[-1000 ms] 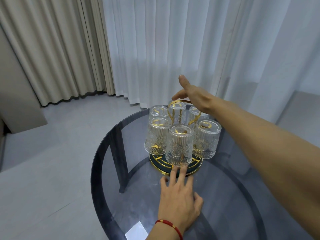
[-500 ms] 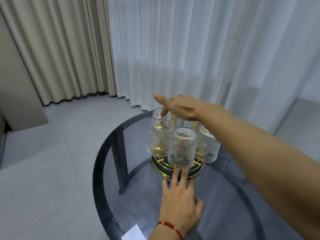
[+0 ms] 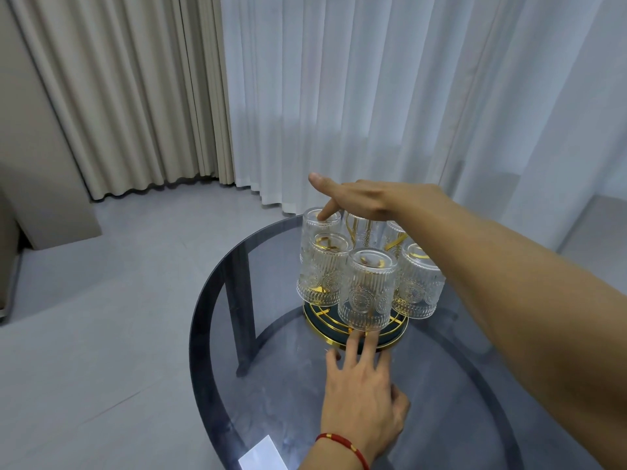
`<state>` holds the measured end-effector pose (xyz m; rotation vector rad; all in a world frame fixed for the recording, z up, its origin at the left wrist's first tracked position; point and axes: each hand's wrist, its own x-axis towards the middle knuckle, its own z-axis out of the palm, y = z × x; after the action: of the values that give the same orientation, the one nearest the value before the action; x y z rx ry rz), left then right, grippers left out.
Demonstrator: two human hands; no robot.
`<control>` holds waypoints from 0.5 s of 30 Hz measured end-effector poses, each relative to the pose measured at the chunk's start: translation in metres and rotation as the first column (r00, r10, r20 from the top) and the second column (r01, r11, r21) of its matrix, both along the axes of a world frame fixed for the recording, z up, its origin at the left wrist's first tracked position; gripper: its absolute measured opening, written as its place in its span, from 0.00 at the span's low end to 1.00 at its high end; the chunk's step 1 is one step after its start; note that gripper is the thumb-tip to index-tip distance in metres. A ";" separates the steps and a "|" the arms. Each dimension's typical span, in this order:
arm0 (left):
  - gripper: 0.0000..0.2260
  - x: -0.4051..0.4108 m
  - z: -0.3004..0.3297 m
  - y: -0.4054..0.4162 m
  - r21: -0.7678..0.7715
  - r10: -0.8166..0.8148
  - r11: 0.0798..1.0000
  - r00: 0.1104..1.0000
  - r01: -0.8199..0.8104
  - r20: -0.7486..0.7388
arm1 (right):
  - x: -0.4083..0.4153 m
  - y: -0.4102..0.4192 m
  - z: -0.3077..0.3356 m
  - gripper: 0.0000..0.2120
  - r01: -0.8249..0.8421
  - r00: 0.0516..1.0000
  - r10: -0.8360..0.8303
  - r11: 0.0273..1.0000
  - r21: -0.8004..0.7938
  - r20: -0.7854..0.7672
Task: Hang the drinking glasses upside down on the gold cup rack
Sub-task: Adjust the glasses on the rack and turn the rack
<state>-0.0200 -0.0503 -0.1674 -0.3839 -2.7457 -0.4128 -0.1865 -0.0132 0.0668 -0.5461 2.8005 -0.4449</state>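
Observation:
A gold cup rack (image 3: 356,329) with a dark round base stands on the smoked glass table (image 3: 237,334). Several ribbed clear drinking glasses hang on it upside down; the nearest glass (image 3: 368,290) faces me. My right hand (image 3: 356,201) hovers flat over the top of the rack, fingers spread, one fingertip touching the base of the far-left glass (image 3: 320,225). It hides the rack's top loop. My left hand (image 3: 363,395), a red bracelet on its wrist, lies palm-down on the table, with its fingertips against the rack's base rim. Neither hand holds anything.
The table is round with a dark frame under the glass; its edge curves at the left. A white slip (image 3: 263,456) lies near the front edge. Beige curtains (image 3: 118,96) and white sheer curtains (image 3: 373,96) hang behind, above a grey floor.
My right hand has dropped from behind the rack's loop to over its top and slid left until a finger touches the far-left glass. My left hand has stayed at the base.

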 end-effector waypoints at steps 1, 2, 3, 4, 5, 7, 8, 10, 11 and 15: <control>0.20 0.000 0.000 0.000 0.000 -0.001 1.000 1.000 0.001 0.003 | 0.000 -0.001 0.001 0.50 0.009 1.000 -0.009 1.000 -0.002 0.016; 0.20 0.000 0.000 0.000 -0.001 -0.001 1.000 1.000 0.001 0.004 | 0.000 -0.003 0.003 0.50 0.016 1.000 -0.016 1.000 -0.002 0.027; 0.20 -0.001 0.000 0.000 0.000 -0.001 1.000 1.000 0.001 0.003 | 0.000 -0.004 0.004 0.49 0.020 0.999 -0.020 1.000 0.001 0.033; 0.20 -0.001 0.000 0.000 0.001 -0.001 1.000 1.000 0.001 0.006 | 0.000 -0.006 0.006 0.49 0.022 0.999 -0.022 1.000 0.007 0.039; 0.21 -0.001 0.000 0.000 0.002 -0.002 1.000 1.000 0.002 0.009 | 0.000 -0.007 0.007 0.49 0.023 0.999 -0.024 1.000 0.012 0.043; 0.21 -0.001 -0.001 0.000 0.006 -0.004 1.000 1.000 0.004 0.014 | 0.000 -0.008 0.009 0.48 0.020 0.999 -0.021 1.000 0.020 0.041; 0.21 -0.001 -0.001 0.000 0.006 -0.006 1.000 1.000 0.006 0.015 | 0.000 -0.008 0.009 0.47 0.015 0.999 -0.015 1.000 0.020 0.035; 0.20 0.000 -0.001 0.000 0.006 -0.008 1.000 1.000 0.008 0.009 | 0.001 -0.007 0.009 0.44 -0.003 1.000 0.003 1.000 -0.001 0.029; 0.20 0.000 0.000 0.000 0.005 -0.007 1.000 1.000 0.007 0.007 | 0.001 -0.006 0.009 0.42 -0.015 1.000 0.016 1.000 -0.020 0.022; 0.19 0.001 0.000 0.000 -0.009 0.004 1.000 1.000 -0.004 -0.005 | -0.004 0.002 0.012 0.18 -0.082 0.979 0.090 0.995 0.048 -0.186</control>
<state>-0.0194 -0.0508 -0.1675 -0.3806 -2.7439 -0.3982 -0.1904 -0.0110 0.0789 -0.7330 2.9418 -0.3343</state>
